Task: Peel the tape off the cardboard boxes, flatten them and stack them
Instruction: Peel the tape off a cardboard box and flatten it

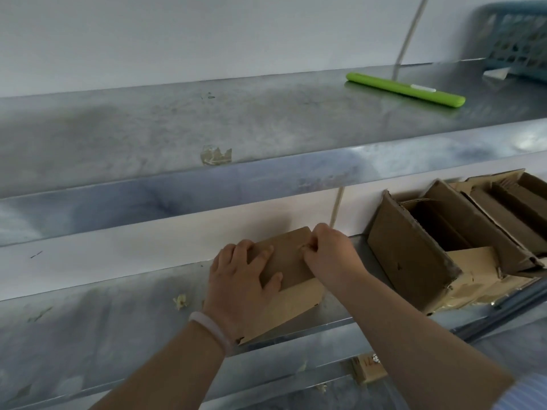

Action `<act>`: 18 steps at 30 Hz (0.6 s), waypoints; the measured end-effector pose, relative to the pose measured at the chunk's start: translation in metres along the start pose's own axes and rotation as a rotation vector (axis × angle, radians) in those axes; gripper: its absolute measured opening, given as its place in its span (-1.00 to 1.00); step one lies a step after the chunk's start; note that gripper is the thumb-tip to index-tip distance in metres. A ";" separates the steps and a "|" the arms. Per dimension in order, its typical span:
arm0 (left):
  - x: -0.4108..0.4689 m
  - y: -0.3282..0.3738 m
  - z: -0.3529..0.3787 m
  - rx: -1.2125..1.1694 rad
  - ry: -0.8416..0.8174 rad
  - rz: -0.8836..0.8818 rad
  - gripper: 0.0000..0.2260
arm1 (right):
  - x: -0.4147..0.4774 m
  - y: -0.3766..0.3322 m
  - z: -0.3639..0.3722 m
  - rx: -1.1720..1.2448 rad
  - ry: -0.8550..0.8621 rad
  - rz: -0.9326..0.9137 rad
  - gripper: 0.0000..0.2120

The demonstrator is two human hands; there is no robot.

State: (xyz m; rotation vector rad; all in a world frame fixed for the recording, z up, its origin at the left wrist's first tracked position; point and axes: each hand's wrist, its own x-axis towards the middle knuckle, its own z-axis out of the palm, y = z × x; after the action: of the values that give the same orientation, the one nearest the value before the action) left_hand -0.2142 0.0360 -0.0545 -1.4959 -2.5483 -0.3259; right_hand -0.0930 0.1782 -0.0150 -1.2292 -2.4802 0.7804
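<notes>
Our small box (291, 261) sits at the front edge of the lower shelf (118, 321), just left of the opened boxes (414, 255). Our left hand (236, 279) lies flat on its top, fingers spread and nearly straight, while our right hand (331, 253) pinches what looks like tape (303, 247) on the top seam. The cardboard seems light, stiff and easily dented, so we should press down on the lid and pull the tape by its loose end.
</notes>
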 end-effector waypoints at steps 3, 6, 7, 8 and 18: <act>-0.001 -0.002 0.000 -0.034 -0.006 0.000 -0.50 | 0.001 0.016 -0.020 0.107 0.088 0.040 -0.83; 0.000 0.001 -0.002 -0.030 0.007 -0.001 -0.51 | 0.002 0.028 -0.031 -0.077 0.102 -0.122 -0.78; 0.001 0.001 -0.002 -0.024 0.007 -0.002 -0.51 | 0.003 0.028 -0.031 -0.125 0.076 -0.185 -0.82; 0.001 0.001 -0.002 -0.018 0.002 -0.003 -0.51 | 0.003 0.029 -0.028 -0.164 0.031 -0.248 -0.88; 0.012 0.028 0.000 -0.016 -0.017 -0.153 -0.52 | 0.016 0.030 -0.012 0.072 -0.147 -0.205 -0.82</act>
State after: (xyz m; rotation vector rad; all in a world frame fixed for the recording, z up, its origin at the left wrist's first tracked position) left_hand -0.1954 0.0598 -0.0483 -1.3173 -2.6862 -0.3565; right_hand -0.0774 0.2098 -0.0225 -0.9051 -2.6162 0.9245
